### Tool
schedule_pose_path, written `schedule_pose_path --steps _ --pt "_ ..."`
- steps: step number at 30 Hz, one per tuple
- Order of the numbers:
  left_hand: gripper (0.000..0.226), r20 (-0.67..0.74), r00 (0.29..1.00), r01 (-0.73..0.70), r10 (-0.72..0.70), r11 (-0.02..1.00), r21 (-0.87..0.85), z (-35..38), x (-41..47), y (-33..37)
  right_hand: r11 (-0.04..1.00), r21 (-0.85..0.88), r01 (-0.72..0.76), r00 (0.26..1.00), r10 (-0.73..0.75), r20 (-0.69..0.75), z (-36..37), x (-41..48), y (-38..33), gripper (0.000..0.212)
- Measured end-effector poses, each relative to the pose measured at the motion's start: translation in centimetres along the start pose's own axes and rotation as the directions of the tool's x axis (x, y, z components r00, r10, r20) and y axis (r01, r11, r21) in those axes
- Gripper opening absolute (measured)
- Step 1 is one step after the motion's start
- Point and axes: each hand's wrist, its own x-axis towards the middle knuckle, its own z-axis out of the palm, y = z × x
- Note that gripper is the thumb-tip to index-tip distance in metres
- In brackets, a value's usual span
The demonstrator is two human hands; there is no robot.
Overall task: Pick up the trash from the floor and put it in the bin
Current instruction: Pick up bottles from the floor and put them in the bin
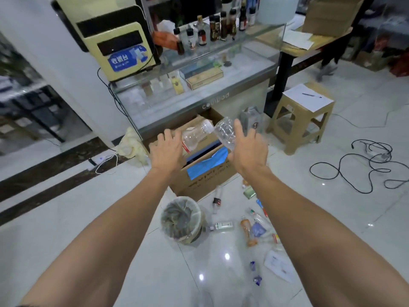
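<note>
Litter is spread low in the frame, right of centre: small blue wrappers point(256, 280), a white card point(279, 264), an orange bottle point(247, 231), a clear flat bottle point(221, 227) just beside the bin, a thin bottle with a dark label point(217, 199) further up. The lined round bin point(180, 219) is seen at centre-bottom, between the forearms, mouth facing up and apparently unobstructed. Mid-frame, both hands are raised over an open cardboard box point(205, 173) that has blue plastic hanging over its edge. Left hand point(167, 149): fingers spread wide; a clear bottle with a red label point(195, 135) is seen just off its fingertips, contact cannot be told, nothing looks clamped. Right hand point(249, 149): also spread wide; a second clear ribbed bottle point(225, 135) lies against the thumb side, firm hold cannot be told. Step judged: two bottles being dropped or tossed toward the box, not the round bin; which one counts as the bin is not settled by the frame. Next move calls for hands brought down to the floor litter at lower right, one piece gripped per hand. Beyond: a glass counter point(199, 85), a plastic stool point(303, 120) with paper at mid-right, black cable point(354, 171) looped on the floor at right, clear of the litter. Nothing is seen blocking the reach.
</note>
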Motion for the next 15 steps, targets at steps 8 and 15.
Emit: schedule_pose_path --steps 8,15 --pt "0.073 0.096 0.995 -0.021 0.015 0.998 0.056 6.8 2.6 -7.8 0.998 -0.058 0.019 0.998 -0.015 0.055 6.2 1.9 -6.9 0.096" --pt "0.079 0.210 0.968 -0.151 0.139 0.987 0.045 17.3 7.2 -15.7 0.991 -0.083 -0.105 0.992 0.110 0.057 12.7 4.5 -15.0 0.090"
